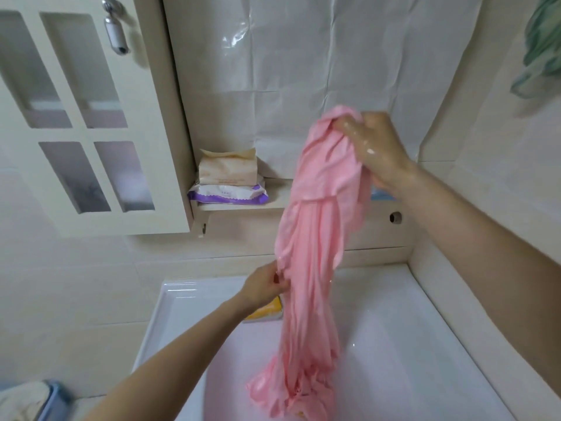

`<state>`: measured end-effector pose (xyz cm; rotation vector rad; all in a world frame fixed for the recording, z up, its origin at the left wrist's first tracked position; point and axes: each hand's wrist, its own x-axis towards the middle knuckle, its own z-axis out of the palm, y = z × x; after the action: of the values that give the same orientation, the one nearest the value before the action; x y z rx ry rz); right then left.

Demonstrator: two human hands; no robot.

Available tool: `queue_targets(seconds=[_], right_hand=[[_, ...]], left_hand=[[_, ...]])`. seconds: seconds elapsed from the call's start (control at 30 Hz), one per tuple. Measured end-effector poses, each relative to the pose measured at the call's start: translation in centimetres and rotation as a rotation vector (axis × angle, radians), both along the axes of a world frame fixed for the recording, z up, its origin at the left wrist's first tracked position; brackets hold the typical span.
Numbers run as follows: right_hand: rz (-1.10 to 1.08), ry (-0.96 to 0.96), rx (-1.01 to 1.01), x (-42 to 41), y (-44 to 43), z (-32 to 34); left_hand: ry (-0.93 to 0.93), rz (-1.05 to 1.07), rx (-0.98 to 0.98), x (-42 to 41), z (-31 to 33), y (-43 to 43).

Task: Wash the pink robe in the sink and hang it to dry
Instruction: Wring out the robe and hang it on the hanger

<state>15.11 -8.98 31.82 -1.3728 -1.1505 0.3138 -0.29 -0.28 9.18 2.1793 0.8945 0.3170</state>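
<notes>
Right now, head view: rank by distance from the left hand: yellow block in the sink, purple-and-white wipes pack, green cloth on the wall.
1. Yellow block, in the white sink, just below the left hand pinching the pink robe.
2. Purple-and-white wipes pack, on the shelf above the sink.
3. Green cloth, hanging high at the far right.

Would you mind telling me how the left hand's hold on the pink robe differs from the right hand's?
The right hand grips the pink robe bunched at its top; the left hand pinches an edge lower down, above the sink. The right hand glistens wet; the left does not. Both hold it.
</notes>
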Motion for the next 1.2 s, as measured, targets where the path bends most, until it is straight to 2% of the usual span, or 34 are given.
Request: queue_targets(seconds=[0.1,0.27,0.4,0.47,0.53,0.7,0.77,0.8,0.9,0.93,1.03,1.13,1.2], right_hand=[[-0.048,0.058,0.107,1.1,-0.7,2.9],[-0.111,0.086,0.103,5.6,-2.6,3.7],[-0.093,0.013,-0.028,8.3,-4.1,1.1],[-0.106,-0.119,-0.171,9.6,-4.3,-1.1],[-0.107,-0.342,-0.374,10.7,-4.3,-3.7],[0.107,-0.932,-1.036,10.0,-3.3,-12.4],[0.132,-1.034,-1.149,8.8,-2.9,-15.1],[0.173,-0.936,-1.100,8.0,-2.7,-16.0],[0.467,-0.303,-0.819,4.4,-1.5,-17.4],[0.508,-0.190,-0.770,3.4,-1.0,-17.8],[0.408,-0.158,-0.736,2.1,0.7,-18.4],[0.271,-0.136,-0.604,3.0,1.0,-17.0],[0.237,-0.120,-0.511,3.8,0.7,-15.0]], left_hand=[[0.018,-0.033,-0.047,-1.3,-2.6,0.8],[-0.353,0.110,-0.303,-3.5,-0.2,2.1],[-0.500,0.128,-0.255,-3.6,3.9,3.0],[-0.528,0.100,-0.214,-3.1,5.4,3.0],[-0.535,0.059,-0.167,-2.3,6.7,2.7],[-0.522,-0.022,-0.111,-0.3,8.3,2.0],[-0.555,-0.017,-0.144,0.4,8.5,1.9],[-0.580,-0.016,-0.164,0.7,8.6,1.8],[-0.608,-0.068,-0.196,1.3,9.1,1.9],[-0.598,-0.103,-0.200,1.5,9.2,1.8],[-0.562,-0.123,-0.186,1.5,9.0,1.6],[-0.525,-0.086,-0.168,-0.3,7.7,2.4],[-0.356,-0.161,-0.145,-1.6,6.5,2.9]])
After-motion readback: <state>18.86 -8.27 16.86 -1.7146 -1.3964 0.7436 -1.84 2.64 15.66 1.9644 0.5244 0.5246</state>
